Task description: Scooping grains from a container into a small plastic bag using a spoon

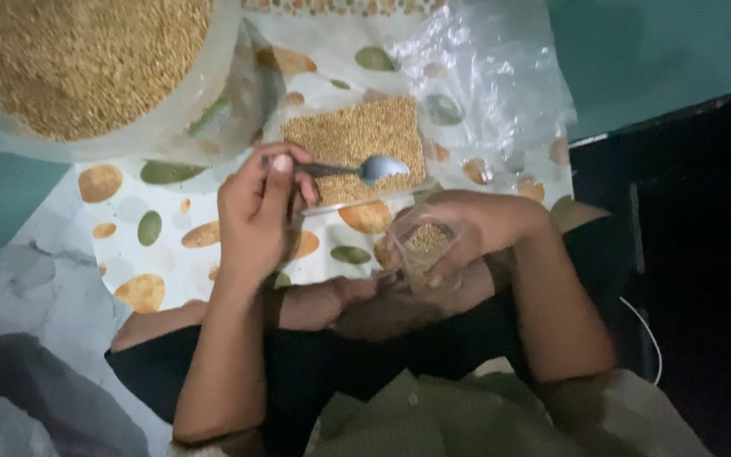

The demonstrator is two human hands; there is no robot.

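Spotted cloth [162, 245] below, left hand [255, 216] clamped on spoon [357, 169], right hand [467, 228] around small grain-filled bag [423, 245]

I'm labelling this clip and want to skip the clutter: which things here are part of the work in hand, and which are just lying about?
In use: spoon in the left hand; small clear cup of grain in the right hand; flat tray of grain.

Lying about: big bowl of grain; spotted cloth; clear plastic sheet; white cable.

spoon [365, 169]: one
small clear bag [423, 245]: one
grain tray [353, 148]: one
large grain bag [78, 68]: one
hands: two, left hand [255, 211], right hand [467, 228]
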